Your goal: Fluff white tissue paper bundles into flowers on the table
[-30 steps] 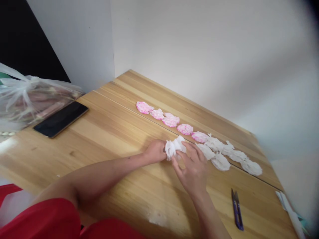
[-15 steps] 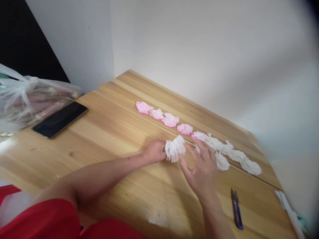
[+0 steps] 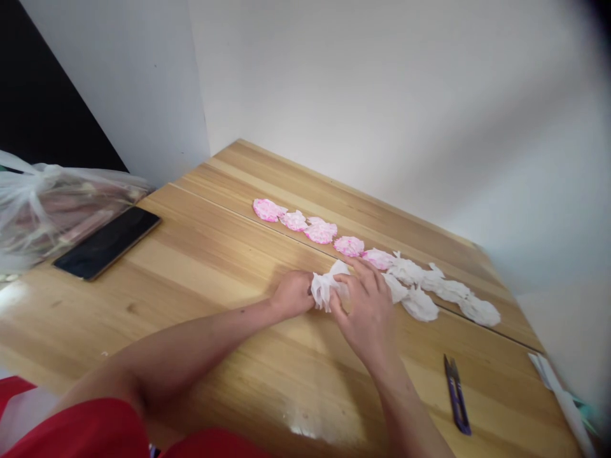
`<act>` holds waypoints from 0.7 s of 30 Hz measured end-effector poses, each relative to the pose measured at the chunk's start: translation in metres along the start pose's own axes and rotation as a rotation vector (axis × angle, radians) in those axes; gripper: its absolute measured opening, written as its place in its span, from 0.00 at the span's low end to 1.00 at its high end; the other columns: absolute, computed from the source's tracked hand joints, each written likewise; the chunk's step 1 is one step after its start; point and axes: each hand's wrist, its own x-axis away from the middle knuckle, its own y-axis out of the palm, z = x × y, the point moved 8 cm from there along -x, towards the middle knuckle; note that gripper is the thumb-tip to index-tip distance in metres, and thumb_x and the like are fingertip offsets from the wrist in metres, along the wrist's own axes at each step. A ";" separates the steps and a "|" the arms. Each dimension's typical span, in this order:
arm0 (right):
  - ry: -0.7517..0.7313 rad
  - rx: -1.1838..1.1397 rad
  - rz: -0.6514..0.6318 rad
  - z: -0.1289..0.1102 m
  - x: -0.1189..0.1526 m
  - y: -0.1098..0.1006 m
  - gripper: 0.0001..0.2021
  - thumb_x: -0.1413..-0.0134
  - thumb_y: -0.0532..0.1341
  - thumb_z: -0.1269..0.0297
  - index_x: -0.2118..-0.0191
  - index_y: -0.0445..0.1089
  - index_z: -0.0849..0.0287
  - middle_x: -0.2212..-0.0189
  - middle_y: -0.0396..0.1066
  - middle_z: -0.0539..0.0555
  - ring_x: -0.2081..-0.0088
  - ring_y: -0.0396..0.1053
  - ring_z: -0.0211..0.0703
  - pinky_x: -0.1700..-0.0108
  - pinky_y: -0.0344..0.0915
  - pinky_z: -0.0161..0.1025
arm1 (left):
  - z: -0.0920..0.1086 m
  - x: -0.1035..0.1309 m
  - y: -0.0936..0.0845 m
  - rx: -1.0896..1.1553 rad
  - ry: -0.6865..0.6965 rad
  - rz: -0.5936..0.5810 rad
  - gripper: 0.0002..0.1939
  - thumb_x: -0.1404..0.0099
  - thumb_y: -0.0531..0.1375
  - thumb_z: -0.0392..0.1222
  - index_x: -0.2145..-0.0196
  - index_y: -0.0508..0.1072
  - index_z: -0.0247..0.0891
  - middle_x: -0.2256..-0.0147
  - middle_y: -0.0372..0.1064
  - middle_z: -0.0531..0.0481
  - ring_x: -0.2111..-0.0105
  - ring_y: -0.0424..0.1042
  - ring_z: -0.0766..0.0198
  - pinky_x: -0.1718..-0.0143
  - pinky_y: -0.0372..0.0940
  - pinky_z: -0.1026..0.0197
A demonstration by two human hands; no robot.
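Note:
My left hand [image 3: 292,294] is closed around the base of a white ruffled flower [image 3: 323,290] of thin, tissue-like material, held over the wooden table. From the other side, the thumb and index finger of my right hand [image 3: 363,310] pinch its petals while the other fingers stretch out above. Beyond my hands lies a row of similar flowers: several pink-edged ones [image 3: 321,231] on the left and several white ones [image 3: 480,312] on the right. Nearer to my right hand lies another white flower [image 3: 421,304]. My right hand hides part of the held flower.
Purple-handled thread snips [image 3: 457,397] lie on the table [image 3: 200,254] to the right. At the left is a black phone [image 3: 109,243], beside a clear plastic bag [image 3: 62,207]. A white strip [image 3: 558,388] lies along the right edge. A wall rises behind the table.
My right hand has moved left onto the flower, its thumb and index finger closing on the petals. The ruffle looks more gathered. The whole view has shifted slightly.

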 end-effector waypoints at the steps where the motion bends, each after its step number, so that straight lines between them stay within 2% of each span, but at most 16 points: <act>1: -0.008 -0.004 0.016 0.000 0.000 -0.001 0.07 0.45 0.57 0.65 0.60 0.69 0.57 0.47 0.64 0.59 0.43 0.57 0.57 0.45 0.57 0.56 | 0.001 0.000 0.000 -0.012 0.013 0.005 0.07 0.46 0.56 0.38 0.76 0.73 0.34 0.74 0.73 0.47 0.74 0.70 0.62 0.73 0.57 0.64; 5: -0.024 -0.012 0.040 -0.001 0.000 -0.001 0.05 0.46 0.59 0.64 0.63 0.69 0.58 0.49 0.65 0.60 0.45 0.58 0.57 0.46 0.58 0.56 | 0.005 0.001 -0.002 -0.070 0.053 0.027 0.08 0.44 0.56 0.39 0.76 0.73 0.35 0.74 0.74 0.46 0.74 0.70 0.61 0.72 0.58 0.63; 8: -0.001 -0.070 0.052 0.003 -0.001 -0.001 0.03 0.46 0.59 0.67 0.66 0.69 0.57 0.51 0.67 0.59 0.47 0.61 0.55 0.47 0.59 0.55 | 0.008 0.001 -0.001 -0.071 0.078 0.003 0.08 0.43 0.56 0.40 0.73 0.74 0.36 0.71 0.74 0.46 0.71 0.71 0.60 0.68 0.61 0.62; 14: 0.182 -0.345 0.064 0.035 0.003 -0.001 0.05 0.46 0.59 0.65 0.71 0.69 0.56 0.56 0.69 0.56 0.53 0.67 0.48 0.51 0.62 0.49 | 0.009 0.001 0.001 -0.024 0.096 -0.005 0.08 0.42 0.55 0.37 0.67 0.74 0.36 0.68 0.75 0.47 0.67 0.72 0.60 0.65 0.62 0.62; 17: 0.268 -0.388 0.113 0.051 0.005 -0.011 0.06 0.45 0.58 0.63 0.71 0.69 0.55 0.57 0.70 0.55 0.53 0.67 0.48 0.50 0.61 0.50 | 0.002 0.000 0.001 0.051 0.061 0.019 0.08 0.42 0.56 0.38 0.70 0.75 0.33 0.68 0.75 0.45 0.68 0.73 0.58 0.67 0.63 0.62; 21: 0.255 -0.369 0.222 0.052 0.007 -0.034 0.04 0.44 0.58 0.64 0.69 0.69 0.56 0.55 0.70 0.55 0.51 0.66 0.47 0.47 0.59 0.50 | -0.017 -0.004 0.006 0.286 -0.070 0.029 0.10 0.43 0.58 0.42 0.72 0.75 0.32 0.69 0.76 0.46 0.67 0.74 0.57 0.68 0.65 0.63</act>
